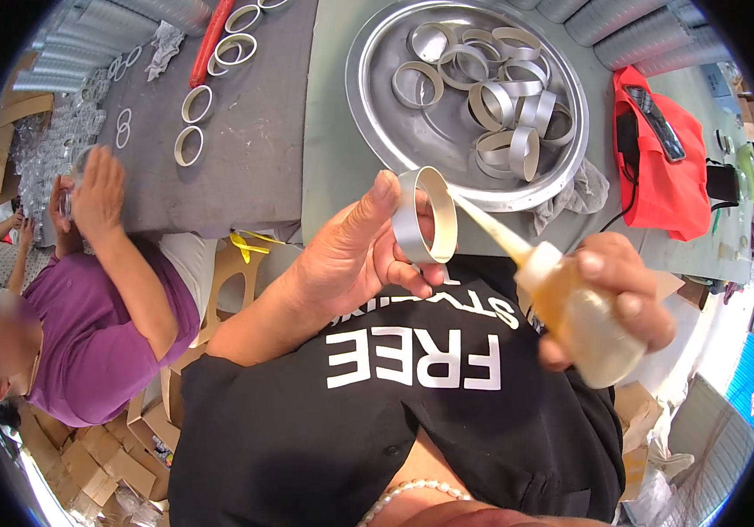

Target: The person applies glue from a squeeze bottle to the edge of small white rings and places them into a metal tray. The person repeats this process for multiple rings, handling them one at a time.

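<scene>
My left hand [351,255] grips a silver ring band [408,230] with a cream inner face, held up in front of my chest. Wrapped round a squeeze bottle [592,329] of amber liquid is my right hand [623,290]. The bottle is tilted, and its long nozzle [487,220] reaches up to the rim of the band at its upper right. Whether liquid comes out is too small to tell. Beyond my hands stands a round metal tray [359,97] with several similar silver bands [487,105] loosely heaped in it.
A person in purple [113,325] works at the left. Several bands [189,146] and a red roll [210,48] lie on the dark table [254,140]. To the right are a red bag [658,167] with a phone [656,123] and a grey cloth [575,195]. Silver cylinders [632,35] stand behind.
</scene>
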The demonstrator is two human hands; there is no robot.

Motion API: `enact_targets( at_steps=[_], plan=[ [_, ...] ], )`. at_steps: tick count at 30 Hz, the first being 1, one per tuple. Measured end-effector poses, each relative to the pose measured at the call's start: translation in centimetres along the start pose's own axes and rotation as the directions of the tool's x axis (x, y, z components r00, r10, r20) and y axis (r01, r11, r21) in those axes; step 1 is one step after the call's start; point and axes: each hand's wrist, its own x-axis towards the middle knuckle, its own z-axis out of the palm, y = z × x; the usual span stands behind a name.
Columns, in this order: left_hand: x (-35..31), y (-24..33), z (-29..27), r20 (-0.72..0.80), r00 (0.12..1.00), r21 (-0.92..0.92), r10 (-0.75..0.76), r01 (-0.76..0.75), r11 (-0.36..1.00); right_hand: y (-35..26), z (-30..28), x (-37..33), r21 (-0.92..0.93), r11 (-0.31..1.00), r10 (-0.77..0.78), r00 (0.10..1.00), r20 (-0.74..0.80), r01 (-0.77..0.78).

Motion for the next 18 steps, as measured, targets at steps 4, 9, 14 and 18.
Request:
enact_targets(
  at_steps=[4,9,14,18],
  plan=[
    [-0.1,0.2,0.8,-0.011,1.000,-0.016,-0.029,0.029,0.999,-0.4,1.6,1.0,-0.161,0.983,-0.081,0.994,0.070,0.091],
    [-0.1,0.6,1.0,-0.005,1.000,0.109,0.008,-0.008,0.994,-0.1,2.3,0.8,-0.244,0.961,-0.122,0.991,0.048,0.130],
    [0.3,0.5,0.9,0.054,0.974,0.269,0.221,-0.227,0.936,-0.2,1.4,0.7,-0.226,0.968,-0.083,0.988,0.127,0.111],
    [0.2,0.6,1.2,0.132,0.898,0.489,0.420,-0.428,0.760,-0.4,-0.1,1.2,-0.096,0.995,0.006,0.970,0.243,0.017]
  ],
)
